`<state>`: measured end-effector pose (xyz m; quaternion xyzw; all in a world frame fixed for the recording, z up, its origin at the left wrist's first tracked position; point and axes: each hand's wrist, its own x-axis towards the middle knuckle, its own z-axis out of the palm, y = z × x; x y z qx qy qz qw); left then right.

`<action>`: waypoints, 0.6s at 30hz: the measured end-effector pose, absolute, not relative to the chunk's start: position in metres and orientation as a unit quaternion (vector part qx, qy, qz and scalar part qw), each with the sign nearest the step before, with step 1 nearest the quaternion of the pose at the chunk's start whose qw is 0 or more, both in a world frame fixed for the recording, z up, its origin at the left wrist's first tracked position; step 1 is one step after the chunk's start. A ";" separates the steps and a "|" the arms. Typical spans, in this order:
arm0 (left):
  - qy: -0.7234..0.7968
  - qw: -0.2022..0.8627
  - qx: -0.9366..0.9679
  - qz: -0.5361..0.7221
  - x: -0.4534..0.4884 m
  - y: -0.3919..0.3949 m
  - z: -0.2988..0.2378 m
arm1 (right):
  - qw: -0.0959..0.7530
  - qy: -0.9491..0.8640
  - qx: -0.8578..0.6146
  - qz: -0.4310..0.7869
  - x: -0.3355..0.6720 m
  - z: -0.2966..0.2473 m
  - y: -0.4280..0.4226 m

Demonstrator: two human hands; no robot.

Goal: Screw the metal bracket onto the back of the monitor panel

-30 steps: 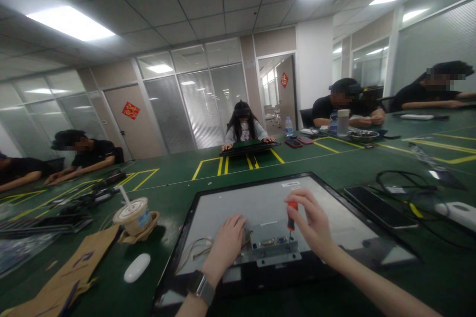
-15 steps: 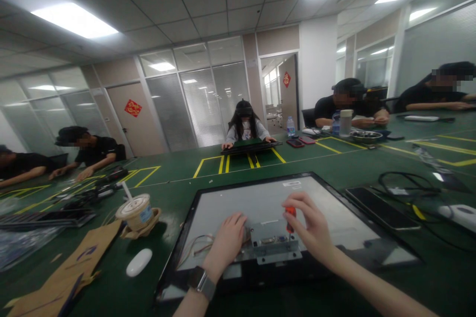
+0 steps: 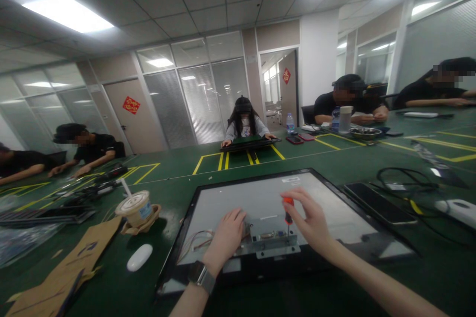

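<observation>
Two bare hands: left hand (image 3: 227, 235) and right hand (image 3: 310, 220), both over the panel (image 3: 230, 203).
Left fingers: almost straight and close together, laid knuckles up just beside the left end of the bracket (image 3: 278, 252); their underside is hidden, so I cannot tell whether they grip anything.
Right fingers: closed at thumb and fingertips on the handle of the screwdriver (image 3: 288, 212), the remaining fingers loosely curved.
Screwdriver: nearly upright, red and black handle uppermost, thin shaft pointing down at the right-hand part of the bracket; the tip is too small to make out.
Bracket: silvery metal with a row of ports, on the near part of the panel, between the hands.
Panel: pale with a black rim, lying flat on the green table (image 3: 171, 198) in front of the person.
Wires: a loose bundle (image 3: 196, 241) on the panel, left of the left hand.
Left wrist: a watch (image 3: 203, 277) with a grey band.
Table, left side: a cup (image 3: 136, 210) with a straw, in a brown carrier; nearer, a white case (image 3: 140, 257) and a paper bag (image 3: 67, 272).
Table, right side: a phone (image 3: 379, 203), with a black cable (image 3: 390, 173) beside it.
Across the table: a co-worker (image 3: 243, 126), hands on a dark slab (image 3: 253, 145).
</observation>
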<state>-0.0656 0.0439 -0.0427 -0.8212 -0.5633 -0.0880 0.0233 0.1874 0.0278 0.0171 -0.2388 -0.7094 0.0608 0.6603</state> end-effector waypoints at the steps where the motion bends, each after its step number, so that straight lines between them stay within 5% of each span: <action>1: -0.562 0.024 -0.822 -0.087 -0.066 0.044 -0.043 | 0.664 -0.704 -0.244 0.053 0.188 0.017 0.028; 18: -0.554 0.037 -0.829 -0.065 -0.063 0.043 -0.040 | 0.649 -0.709 -0.233 0.150 0.191 0.003 0.036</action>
